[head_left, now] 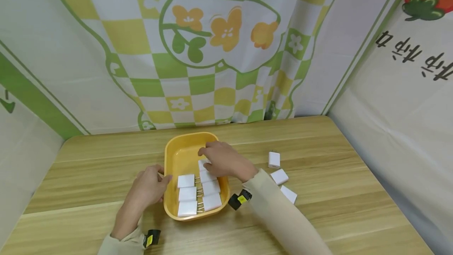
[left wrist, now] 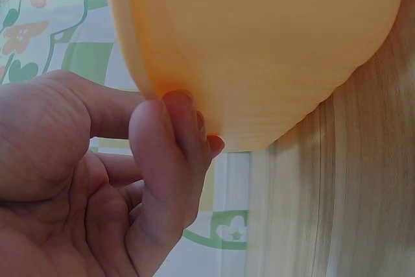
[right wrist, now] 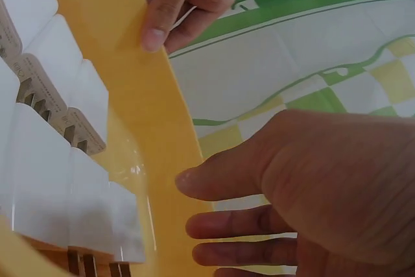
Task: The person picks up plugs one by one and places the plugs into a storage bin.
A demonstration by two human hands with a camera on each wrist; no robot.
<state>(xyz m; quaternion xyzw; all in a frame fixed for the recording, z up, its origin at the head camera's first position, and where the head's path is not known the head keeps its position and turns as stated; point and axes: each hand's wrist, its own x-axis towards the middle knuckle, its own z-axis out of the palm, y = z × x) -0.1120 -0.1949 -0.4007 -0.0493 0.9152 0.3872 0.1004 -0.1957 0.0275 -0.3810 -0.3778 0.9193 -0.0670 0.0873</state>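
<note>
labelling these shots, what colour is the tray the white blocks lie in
Yellow; the tray shows best in the head view.

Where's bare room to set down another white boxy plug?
Inside the yellow plastic tray, bare floor lies between the far wall and the left row of plugs. The wood-grain table is bare right of the three loose plugs and left of the left hand. Crowded: the tray's near end, with both plug rows, and under the right hand.
</note>
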